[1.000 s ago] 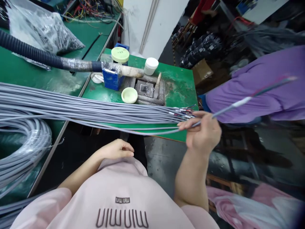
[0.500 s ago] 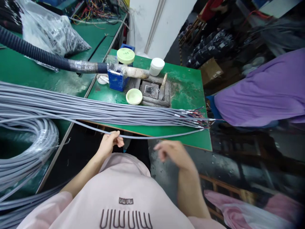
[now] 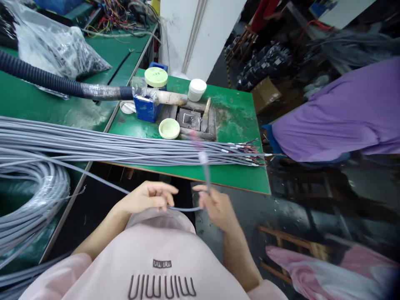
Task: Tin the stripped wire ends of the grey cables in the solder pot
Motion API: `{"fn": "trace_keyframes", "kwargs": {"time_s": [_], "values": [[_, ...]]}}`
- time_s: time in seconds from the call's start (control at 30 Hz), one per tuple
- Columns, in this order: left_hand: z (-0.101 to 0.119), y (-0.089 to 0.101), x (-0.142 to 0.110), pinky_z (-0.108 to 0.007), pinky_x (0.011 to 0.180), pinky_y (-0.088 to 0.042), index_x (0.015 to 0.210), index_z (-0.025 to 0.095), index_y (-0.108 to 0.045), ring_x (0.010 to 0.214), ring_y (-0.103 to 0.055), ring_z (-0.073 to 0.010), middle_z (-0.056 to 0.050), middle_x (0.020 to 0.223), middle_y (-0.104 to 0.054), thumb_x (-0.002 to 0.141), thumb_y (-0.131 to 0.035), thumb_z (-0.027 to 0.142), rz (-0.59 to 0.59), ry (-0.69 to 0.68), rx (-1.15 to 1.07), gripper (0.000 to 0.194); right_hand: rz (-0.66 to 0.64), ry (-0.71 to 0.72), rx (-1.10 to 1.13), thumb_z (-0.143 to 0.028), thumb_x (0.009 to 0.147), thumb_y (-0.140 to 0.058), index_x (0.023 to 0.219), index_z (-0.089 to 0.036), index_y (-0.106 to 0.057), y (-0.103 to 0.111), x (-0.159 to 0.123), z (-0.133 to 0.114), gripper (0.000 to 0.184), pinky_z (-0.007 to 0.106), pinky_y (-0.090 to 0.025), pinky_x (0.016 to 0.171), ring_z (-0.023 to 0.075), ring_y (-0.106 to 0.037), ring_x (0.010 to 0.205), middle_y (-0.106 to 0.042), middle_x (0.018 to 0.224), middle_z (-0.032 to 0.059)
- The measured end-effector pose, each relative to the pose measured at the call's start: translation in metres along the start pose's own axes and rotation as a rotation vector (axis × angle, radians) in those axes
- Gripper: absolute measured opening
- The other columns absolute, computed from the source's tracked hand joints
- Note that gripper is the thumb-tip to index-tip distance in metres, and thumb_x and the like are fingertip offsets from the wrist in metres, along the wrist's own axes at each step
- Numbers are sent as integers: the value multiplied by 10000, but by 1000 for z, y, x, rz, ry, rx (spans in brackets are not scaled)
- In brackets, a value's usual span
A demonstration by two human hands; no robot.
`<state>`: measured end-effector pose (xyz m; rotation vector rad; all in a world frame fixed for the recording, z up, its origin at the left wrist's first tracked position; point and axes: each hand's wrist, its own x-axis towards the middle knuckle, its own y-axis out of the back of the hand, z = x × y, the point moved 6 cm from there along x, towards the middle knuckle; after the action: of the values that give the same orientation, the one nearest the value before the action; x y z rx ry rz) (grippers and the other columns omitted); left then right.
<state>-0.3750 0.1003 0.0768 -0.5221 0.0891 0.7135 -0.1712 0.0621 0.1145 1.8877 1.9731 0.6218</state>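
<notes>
A coil (image 3: 46, 200) of grey cable lies by the right edge of the left table (image 3: 28, 100), with a clear bag (image 3: 62, 50) toward that table's far side. A ribbed black hose (image 3: 71, 86) crosses the same edge onto the right table (image 3: 233, 108). The bundle (image 3: 125, 150) of grey cables spans both tables, running along the right table's near edge, its stripped ends near the near right corner. The left hand (image 3: 146, 198) is just off that near edge, fingers loosely curled and partly spread; one cable (image 3: 184, 209) passes at this hand, but I cannot tell whether the fingers grip it. Toward the right table's left edge stand a blue box (image 3: 144, 109) and a pale green tub (image 3: 156, 77), and a small cup (image 3: 169, 128) sits just beyond the bundle. A white tub (image 3: 197, 89) stands by the far edge, in front of it a square metal plate (image 3: 190, 119). Off the near edge, the right hand (image 3: 217, 206) pinches the cable close to its end, which points up, blurred, in front of the bundle. Past the right edge is a person in a purple top (image 3: 340, 108)
</notes>
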Motion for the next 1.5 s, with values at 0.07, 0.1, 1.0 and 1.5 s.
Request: {"fn": "trace_keyframes", "kwargs": {"time_s": [0.07, 0.1, 1.0, 1.5], "values": [[22, 5, 10, -173, 477, -417, 1103, 186, -695, 534, -534, -77, -24, 727, -670, 668, -790, 376, 161, -118, 45, 484, -208, 44, -139, -291, 934, -430, 990, -205, -665, -33, 2, -3, 256, 255, -422, 530, 147, -590, 516, -646, 585, -2], [31, 7, 14, -164, 458, -391, 1067, 179, -710, 507, -497, -64, -5, 671, -642, 668, -785, 360, 231, -158, 77, 444, -251, 72, -184, -294, 941, -414, 992, -202, -660, -43, 3, -4, 268, 263, -429, 558, 160, -612, 554, -665, 617, 10], [25, 0, 42, -139, 433, -371, 705, 123, -662, 441, -474, -21, 19, 602, -631, 617, -828, 344, 428, -204, -328, 290, -124, 21, 147, -303, 922, -465, 817, -210, -661, -44, 22, -19, 241, 252, -483, 623, 131, -605, 583, -678, 650, -5], [10, -9, 58, -130, 405, -373, 619, 100, -596, 443, -489, -35, 11, 538, -572, 602, -842, 351, 230, -88, -608, 352, -114, 100, 289, -240, 920, -499, 824, -207, -663, -49, 28, -11, 193, 226, -467, 627, 108, -614, 625, -685, 684, -14]]}}
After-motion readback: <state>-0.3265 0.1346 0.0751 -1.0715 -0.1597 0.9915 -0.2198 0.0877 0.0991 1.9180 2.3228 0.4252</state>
